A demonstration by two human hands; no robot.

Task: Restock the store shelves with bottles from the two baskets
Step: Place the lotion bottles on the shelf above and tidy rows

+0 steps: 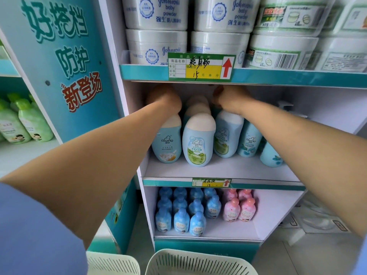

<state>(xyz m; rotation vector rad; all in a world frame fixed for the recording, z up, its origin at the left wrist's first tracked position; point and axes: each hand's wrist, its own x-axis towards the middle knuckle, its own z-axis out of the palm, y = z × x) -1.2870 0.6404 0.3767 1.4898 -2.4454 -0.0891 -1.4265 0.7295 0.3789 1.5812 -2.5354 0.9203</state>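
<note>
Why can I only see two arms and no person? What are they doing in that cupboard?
The camera sits on the person's head, so you see what they see. It is a shop shelf. The left hand and right hand reach deep into the middle shelf, above the light blue bottles. The hands are in shadow, so I cannot tell whether they hold anything. Above are white powder tubs; below are small blue bottles and pink bottles. Two white baskets wait at the bottom.
</note>
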